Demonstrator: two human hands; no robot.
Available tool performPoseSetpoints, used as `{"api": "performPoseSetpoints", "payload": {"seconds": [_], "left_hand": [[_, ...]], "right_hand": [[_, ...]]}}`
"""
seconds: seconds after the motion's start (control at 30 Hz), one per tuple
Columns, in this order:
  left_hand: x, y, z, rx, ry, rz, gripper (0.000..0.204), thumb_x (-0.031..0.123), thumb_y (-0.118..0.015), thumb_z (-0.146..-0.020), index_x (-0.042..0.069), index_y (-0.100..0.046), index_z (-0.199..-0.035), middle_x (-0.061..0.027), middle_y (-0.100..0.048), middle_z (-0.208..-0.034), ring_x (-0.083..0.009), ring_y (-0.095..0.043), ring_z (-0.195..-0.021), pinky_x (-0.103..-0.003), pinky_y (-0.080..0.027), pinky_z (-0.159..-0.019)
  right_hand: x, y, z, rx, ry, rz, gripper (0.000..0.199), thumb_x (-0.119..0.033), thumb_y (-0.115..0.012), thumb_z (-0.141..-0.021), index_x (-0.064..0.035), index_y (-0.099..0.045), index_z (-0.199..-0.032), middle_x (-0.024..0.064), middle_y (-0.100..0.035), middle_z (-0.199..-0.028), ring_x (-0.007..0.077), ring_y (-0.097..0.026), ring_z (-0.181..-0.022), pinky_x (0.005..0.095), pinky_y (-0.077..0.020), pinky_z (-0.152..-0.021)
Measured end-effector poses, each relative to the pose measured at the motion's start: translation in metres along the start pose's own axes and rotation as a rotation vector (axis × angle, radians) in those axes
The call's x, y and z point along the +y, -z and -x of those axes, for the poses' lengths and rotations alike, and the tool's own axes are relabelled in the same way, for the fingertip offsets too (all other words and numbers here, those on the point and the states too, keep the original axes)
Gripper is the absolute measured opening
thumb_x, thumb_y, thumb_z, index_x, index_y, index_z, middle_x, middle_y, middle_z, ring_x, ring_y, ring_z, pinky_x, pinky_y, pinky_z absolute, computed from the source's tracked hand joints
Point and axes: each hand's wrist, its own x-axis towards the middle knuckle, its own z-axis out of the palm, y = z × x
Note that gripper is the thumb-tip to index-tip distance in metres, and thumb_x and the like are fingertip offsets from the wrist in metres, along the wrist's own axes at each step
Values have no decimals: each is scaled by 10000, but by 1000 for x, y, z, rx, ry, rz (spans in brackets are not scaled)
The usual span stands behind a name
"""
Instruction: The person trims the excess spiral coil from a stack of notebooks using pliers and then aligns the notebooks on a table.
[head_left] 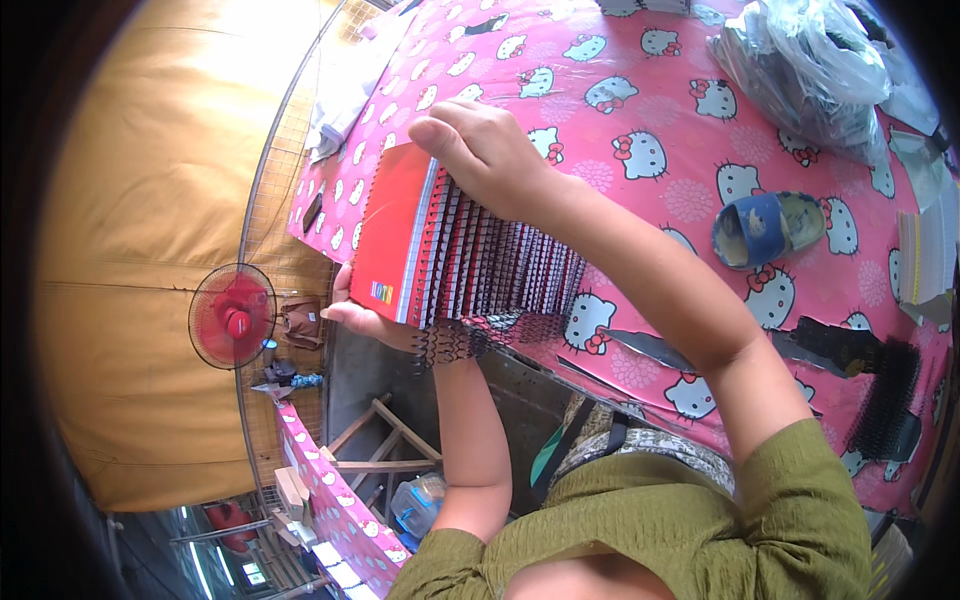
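A row of red spiral notebooks (392,235) stands upright at the table's near left edge, black wire bindings toward me. My left hand (375,322) supports the front notebook's lower end, its thumb at the bottom corner and its other fingers partly hidden behind. Across the top edges curls my right hand (490,160), with its thumb over the front cover's upper corner and its fingertips partly out of sight. Under the row, a strip of black binding wire (450,345) hangs at the table edge.
The table has a pink patterned cover (690,200). On it lie a blue slipper (768,230), a clear plastic bag (805,75), black binding wire strips (885,400) and a paper stack (925,255). A red fan (235,315) stands left, near a wooden frame (385,445).
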Motion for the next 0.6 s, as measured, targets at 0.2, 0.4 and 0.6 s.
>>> {"api": "performPoseSetpoints", "payload": {"seconds": [0.2,0.4,0.6], "left_hand": [[28,20,11,-30,-269,-166,414,405,-411,-988,53,-430,-1204,-107,-487,-1185,-194,-493,-1071,-386,-440,-936],[58,53,51,-528,-275,-330,338,156,-679,-864,43,-470,-1105,-83,-520,-1101,-148,-525,-953,-266,-433,-812],[58,39,64,-404,-206,-395,290,-73,-705,-791,32,-516,-984,-59,-547,-956,-100,-567,-822,-216,-488,-717]], "right_hand": [[-39,73,75,-243,-279,577,844,-547,-628,-815,59,-380,-1348,279,-426,-1349,381,-425,-1260,436,-352,-1051],[-56,131,213,-768,-664,934,812,-448,-741,-732,30,-434,-1312,213,-424,-1353,347,-379,-1278,480,-324,-1039],[-60,134,234,-775,-581,968,624,-335,-702,-785,4,-496,-1267,170,-452,-1294,331,-408,-1240,525,-359,-973]]}}
